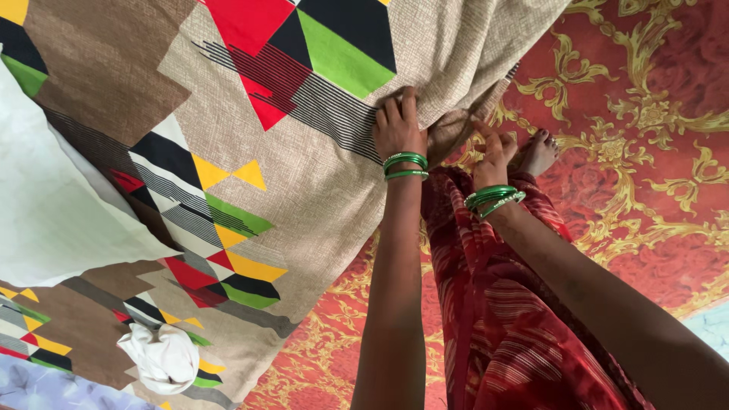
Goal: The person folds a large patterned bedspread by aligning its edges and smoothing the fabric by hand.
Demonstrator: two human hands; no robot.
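The patterned bedsheet (304, 175), beige with red, green, yellow and black triangles, lies spread over the red-and-gold carpet (645, 152), and I have it at its edge: my left hand (399, 125) presses down with fingers curled into a bunched fold, my right hand (495, 150) pinches the cloth just beside it, next to my foot (538, 152). It looks soft, light and floppy, so it should sag and drag unless gripped at the hem or corners. A crumpled white cloth (162, 357) sits on the sheet's far part, well apart; a white sheet (53, 205) overlaps its other side.
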